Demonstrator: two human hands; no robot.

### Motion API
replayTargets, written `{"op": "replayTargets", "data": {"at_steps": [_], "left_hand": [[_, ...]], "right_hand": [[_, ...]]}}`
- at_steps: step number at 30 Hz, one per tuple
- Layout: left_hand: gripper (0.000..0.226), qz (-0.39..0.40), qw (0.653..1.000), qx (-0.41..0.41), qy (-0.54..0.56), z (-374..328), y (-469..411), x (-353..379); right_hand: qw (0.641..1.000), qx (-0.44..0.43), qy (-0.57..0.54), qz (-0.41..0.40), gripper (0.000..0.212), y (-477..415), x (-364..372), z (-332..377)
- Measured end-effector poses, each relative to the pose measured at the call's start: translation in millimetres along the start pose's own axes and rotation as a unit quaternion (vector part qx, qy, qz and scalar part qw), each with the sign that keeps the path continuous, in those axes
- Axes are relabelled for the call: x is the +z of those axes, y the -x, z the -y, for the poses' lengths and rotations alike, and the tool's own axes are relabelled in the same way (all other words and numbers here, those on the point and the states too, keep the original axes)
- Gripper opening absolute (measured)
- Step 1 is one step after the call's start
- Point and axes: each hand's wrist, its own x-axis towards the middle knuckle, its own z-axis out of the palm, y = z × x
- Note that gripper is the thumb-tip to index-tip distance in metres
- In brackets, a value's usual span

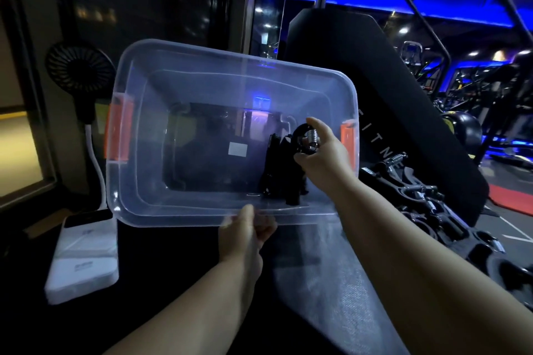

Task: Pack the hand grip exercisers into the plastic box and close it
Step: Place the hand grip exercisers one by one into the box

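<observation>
The clear plastic box (178,89) stands open and tipped, its opening facing the person. It has an orange latch at the left end (116,131) and another at the right end (347,140).

The left hand (245,235) grips the near rim at about its middle. The thumb lies over the edge and the fingers (266,229) are curled under it.

The right hand (324,155) reaches into the right end of the box and holds a hand grip exerciser (288,173) by its top. The forefinger arches over the chrome spring (313,138) on the far side and the thumb presses up from the near side, so the coil sits pinched between them. The exerciser's two black handles hang below the fingers, inside the box near its right wall. Whether they touch the bottom cannot be told. A pale label (238,149) shows on the box floor, left of the handles.

More black exercisers lie in a heap (421,202) on the right, outside the box and well apart from it.

On the dark tabletop (173,262), a small black fan (80,69) on a white stalk stands to the left. A white power bank (83,256) lies in front of it.
</observation>
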Motion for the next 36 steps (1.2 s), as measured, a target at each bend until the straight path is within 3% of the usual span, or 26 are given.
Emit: {"op": "replayTargets", "data": {"at_steps": [5,17,22,25,27,33,36], "left_hand": [[0.004,-0.004,1.0,0.005,0.007,3.9,4.9,1.5],[0.005,0.003,0.999,0.031,-0.026,6.7,3.4,-2.5],[0.008,0.004,0.999,0.035,-0.035,7.7,0.7,-3.3],[0.008,0.0,0.999,0.035,-0.041,10.2,-1.2,-4.4],[0.009,-0.002,0.999,0.031,-0.037,10.9,-2.3,-4.4],[0.009,0.002,0.999,0.027,-0.024,9.7,-2.3,-5.0],[0.01,0.013,0.999,0.028,-0.017,9.3,-1.8,-5.1]], "right_hand": [[0.999,0.023,0.016,0.045,0.085,-8.6,14.0,1.9],[0.992,0.005,0.106,0.065,0.078,-32.8,62.9,-14.4],[0.968,-0.024,0.237,0.078,0.07,-49.7,72.4,-14.9],[0.957,-0.062,0.278,0.06,0.037,-53.5,75.8,-16.3],[0.949,-0.076,0.304,0.048,0.027,-56.0,76.2,-15.6],[0.915,-0.11,0.388,0.021,0.026,-59.6,78.8,-11.4],[0.871,-0.153,0.467,-0.007,0.028,-60.8,79.0,-11.0]]}}
